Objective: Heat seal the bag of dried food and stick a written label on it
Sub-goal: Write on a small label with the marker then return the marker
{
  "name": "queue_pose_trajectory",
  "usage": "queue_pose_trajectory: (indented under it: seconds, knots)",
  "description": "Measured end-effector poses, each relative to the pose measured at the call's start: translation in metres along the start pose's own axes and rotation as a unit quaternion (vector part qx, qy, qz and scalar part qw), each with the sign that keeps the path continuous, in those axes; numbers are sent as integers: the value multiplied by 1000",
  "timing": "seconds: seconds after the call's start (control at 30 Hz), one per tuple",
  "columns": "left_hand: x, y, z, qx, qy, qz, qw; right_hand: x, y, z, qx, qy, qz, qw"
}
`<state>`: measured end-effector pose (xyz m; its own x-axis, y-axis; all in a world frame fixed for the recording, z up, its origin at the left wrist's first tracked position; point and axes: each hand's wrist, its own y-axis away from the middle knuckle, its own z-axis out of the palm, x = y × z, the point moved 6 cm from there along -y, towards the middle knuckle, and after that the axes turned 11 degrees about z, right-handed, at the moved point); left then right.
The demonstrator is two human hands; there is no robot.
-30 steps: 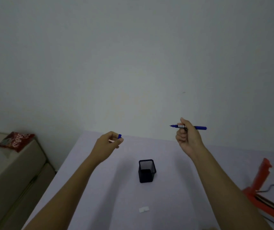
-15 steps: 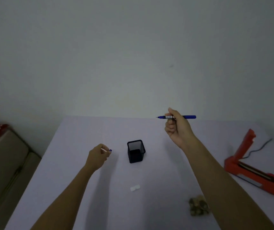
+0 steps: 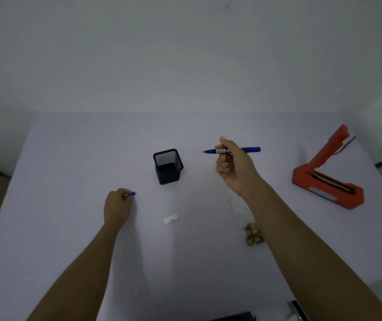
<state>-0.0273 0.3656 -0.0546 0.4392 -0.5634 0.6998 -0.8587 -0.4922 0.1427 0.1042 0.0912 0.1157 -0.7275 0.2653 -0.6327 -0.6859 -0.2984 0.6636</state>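
Observation:
My right hand [image 3: 234,167] grips an uncapped blue pen [image 3: 250,149] level above the table, tip pointing left. My left hand [image 3: 117,206] is low at the table surface, closed on the blue pen cap [image 3: 132,194]. A small white label [image 3: 170,218] lies flat between my arms. The clear bag of dried food [image 3: 253,234] lies by my right forearm, which hides part of it. The red heat sealer [image 3: 324,177] stands at the right with its arm raised.
A black mesh pen holder [image 3: 168,166] stands in the middle of the pale table [image 3: 69,158]. A cable runs off the sealer toward the right edge. A dark object [image 3: 234,317] shows at the near edge. The wall is right behind the table.
My view has tilted down onto the table. My left hand has gone down to the surface with the cap. My right hand keeps the pen raised.

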Motion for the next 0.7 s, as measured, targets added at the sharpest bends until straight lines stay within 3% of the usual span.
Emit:
queue_pose_trajectory:
  seconds: [0.53,0.7]
  knots:
    - [-17,-2,-7,20,24,-12,999,11,0,2,-14,19,13,1000]
    - [-16,20,-6,15,37,-17,999,24,-3,-12,34,109,8,993]
